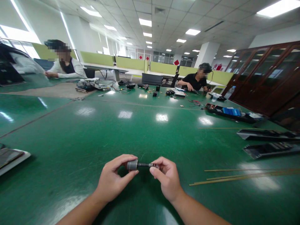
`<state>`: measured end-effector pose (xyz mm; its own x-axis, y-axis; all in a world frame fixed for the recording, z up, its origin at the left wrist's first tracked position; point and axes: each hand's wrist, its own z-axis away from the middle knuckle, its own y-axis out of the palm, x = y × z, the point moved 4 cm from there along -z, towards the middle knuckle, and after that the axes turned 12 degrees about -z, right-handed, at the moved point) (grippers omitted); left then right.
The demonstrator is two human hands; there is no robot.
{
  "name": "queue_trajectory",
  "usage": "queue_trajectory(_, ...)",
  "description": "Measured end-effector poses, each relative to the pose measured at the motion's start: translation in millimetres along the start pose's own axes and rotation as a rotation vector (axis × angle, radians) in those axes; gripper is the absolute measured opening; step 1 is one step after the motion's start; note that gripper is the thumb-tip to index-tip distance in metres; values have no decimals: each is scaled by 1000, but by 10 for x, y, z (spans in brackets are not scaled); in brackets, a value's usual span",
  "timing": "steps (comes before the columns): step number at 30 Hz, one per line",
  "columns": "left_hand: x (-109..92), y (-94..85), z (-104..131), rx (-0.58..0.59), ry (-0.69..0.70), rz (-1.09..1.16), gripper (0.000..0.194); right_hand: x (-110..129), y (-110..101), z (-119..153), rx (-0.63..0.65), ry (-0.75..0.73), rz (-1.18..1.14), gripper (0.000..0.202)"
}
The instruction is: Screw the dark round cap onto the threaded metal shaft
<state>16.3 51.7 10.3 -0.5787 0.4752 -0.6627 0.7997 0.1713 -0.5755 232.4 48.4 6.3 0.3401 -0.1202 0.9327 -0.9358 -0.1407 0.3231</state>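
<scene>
- Currently left hand (112,179) grasping a grey cylinder (132,165), thumb below, fingers above.
- Right hand (170,179) pinching the metal end of the dark shaft (143,165) extending from the cylinder; tip partly hidden by fingers.
- Cylinder and shaft roughly level, between both hands, over near part of green table (112,134).
- Thin yellowish rods (234,178) lying right of the right hand.
- Beyond rods: two dark channel-shaped pieces (264,135), side by side.
- Farther: long black tray (246,119) with blue item (231,111) inside.
- Far side: person in dark top (197,79) at right, person with light sleeves (77,67) at left.
</scene>
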Motion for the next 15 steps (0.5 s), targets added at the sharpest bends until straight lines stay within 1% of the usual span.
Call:
queue_trajectory(8, 34, 15, 1, -7, -55, 63, 36, -11, -44, -12, -21, -19, -38, 14)
queue_trajectory(12, 77, 30, 0, -13, -151, 156, 34, -27, -63, -31, -31, -12, -70, 13)
queue_trajectory(15, 101, 27, -3, -39, -243, 233, 37, -37, -57, -22, -25, 5, -74, 13)
